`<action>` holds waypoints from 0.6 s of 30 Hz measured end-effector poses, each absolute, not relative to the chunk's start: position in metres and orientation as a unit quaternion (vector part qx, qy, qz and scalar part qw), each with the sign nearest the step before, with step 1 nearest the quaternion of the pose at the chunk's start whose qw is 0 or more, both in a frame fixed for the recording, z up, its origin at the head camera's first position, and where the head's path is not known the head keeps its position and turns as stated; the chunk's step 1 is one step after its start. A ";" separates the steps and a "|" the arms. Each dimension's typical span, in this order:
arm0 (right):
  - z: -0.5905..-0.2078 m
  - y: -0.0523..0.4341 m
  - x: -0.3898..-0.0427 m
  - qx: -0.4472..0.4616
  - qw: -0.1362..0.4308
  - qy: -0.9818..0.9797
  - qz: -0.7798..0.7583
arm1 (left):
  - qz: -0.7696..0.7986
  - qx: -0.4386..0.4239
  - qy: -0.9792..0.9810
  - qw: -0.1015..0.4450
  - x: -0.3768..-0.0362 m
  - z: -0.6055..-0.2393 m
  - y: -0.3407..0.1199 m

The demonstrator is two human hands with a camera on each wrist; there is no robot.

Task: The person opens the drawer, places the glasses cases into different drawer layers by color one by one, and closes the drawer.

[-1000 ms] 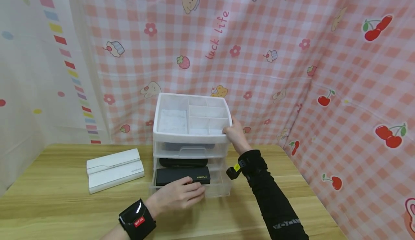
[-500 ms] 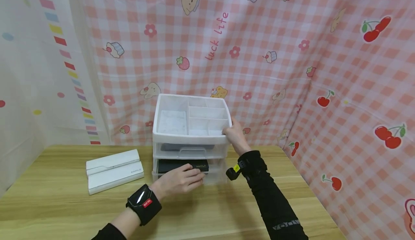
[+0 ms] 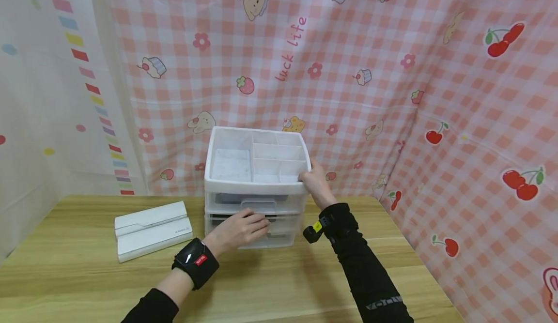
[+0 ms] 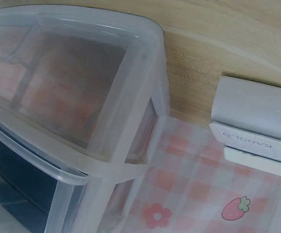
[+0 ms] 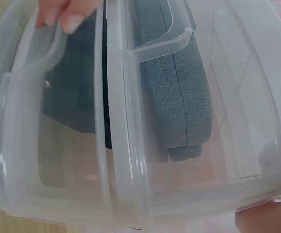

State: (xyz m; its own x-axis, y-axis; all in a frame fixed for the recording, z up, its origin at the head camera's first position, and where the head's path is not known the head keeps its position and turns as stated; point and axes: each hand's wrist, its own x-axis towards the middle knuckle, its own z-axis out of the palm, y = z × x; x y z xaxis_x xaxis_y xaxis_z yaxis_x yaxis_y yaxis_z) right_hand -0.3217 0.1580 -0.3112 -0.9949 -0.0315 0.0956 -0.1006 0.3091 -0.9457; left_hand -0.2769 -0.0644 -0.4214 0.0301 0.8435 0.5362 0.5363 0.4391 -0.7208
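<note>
Pressing flat-fingered against lower drawer front of translucent white plastic drawer organiser, frame centre: left hand, fingers extended, gripping nothing. Bracing unit's upper right corner, likely against sliding: right hand, fingers curled over rim. Showing grey fabric case inside, indistinct from head view: right wrist view. Lying centre left: white rectangular box.

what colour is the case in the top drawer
Grey-green fabric case, best seen in the right wrist view.
</note>
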 end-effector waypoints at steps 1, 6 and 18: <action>-0.311 0.158 -0.322 0.040 0.028 -0.808 0.587 | 0.152 -0.502 -0.682 0.509 -0.277 -0.422 -0.065; -0.311 0.157 -0.323 0.042 0.023 -0.810 0.585 | 0.143 -0.487 -0.692 0.513 -0.278 -0.425 -0.064; -0.311 0.158 -0.323 0.038 0.022 -0.808 0.588 | -0.066 -0.412 -0.827 0.377 -0.245 -0.440 -0.032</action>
State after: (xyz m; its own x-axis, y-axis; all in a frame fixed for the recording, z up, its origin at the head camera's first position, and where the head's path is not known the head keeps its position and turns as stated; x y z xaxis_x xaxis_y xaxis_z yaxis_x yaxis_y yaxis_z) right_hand -0.3234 0.1584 -0.3106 -0.9962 -0.0346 0.0803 -0.0870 0.3066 -0.9479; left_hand -0.2448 -0.0323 -0.4396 -0.3765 0.6312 0.6782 0.7310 0.6520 -0.2011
